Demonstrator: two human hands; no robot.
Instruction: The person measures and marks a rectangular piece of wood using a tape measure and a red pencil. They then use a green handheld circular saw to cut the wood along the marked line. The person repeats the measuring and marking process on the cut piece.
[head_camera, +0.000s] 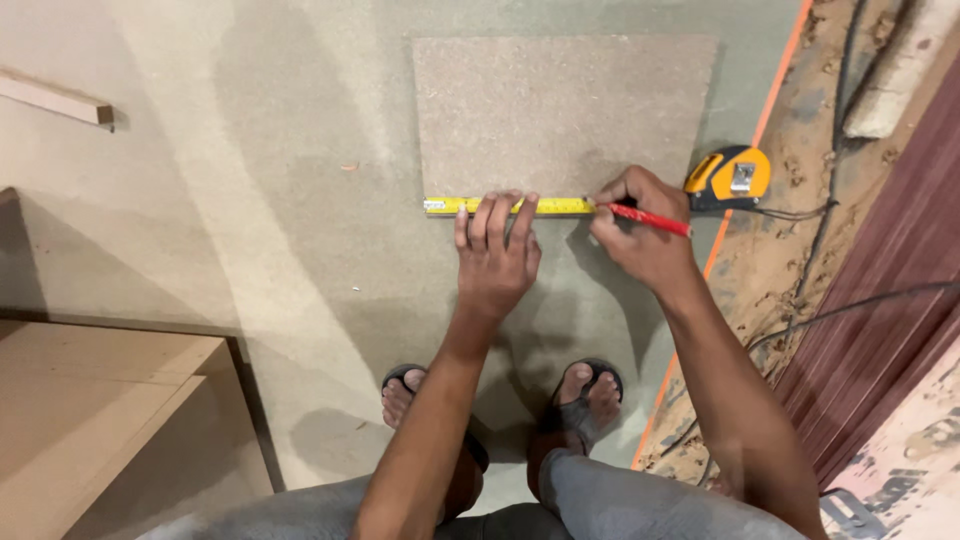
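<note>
Head view, looking down. My left hand (495, 250) lies flat, fingers spread narrowly, pressing the yellow tape blade (508, 206) onto the near edge of the square board piece (560, 110). At 3 o'clock of it, my right hand (640, 228) is closed on a red pencil (648, 219), its tip touching the blade's right end. The yellow tape measure case (730, 178) rests at 2 o'clock of that hand, just beside the board. Both sandalled feet (585, 395) stand at 6 o'clock on the large sheet (300, 230).
</note>
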